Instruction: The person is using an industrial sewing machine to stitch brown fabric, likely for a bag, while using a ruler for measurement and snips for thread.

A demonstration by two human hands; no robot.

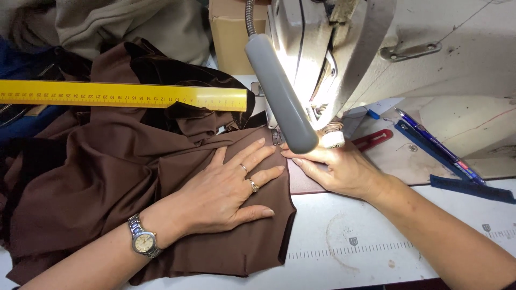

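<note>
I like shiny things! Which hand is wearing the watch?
The left hand, lying flat on the brown fabric; a silver wristwatch sits on its wrist. The right hand, by the sewing machine, has a bare wrist.

The left hand (226,188) lies flat with its palm down. Its fingers are spread out and point up and to the right. The thumb sticks out to the side, low and to the right. Two fingers have rings on them, and the left wrist has a watch. The left arm comes in from the bottom left. The right hand (338,169) also rests palm down, with its fingers close together, pointing left. The right arm is bare and comes in from the bottom right.
</note>
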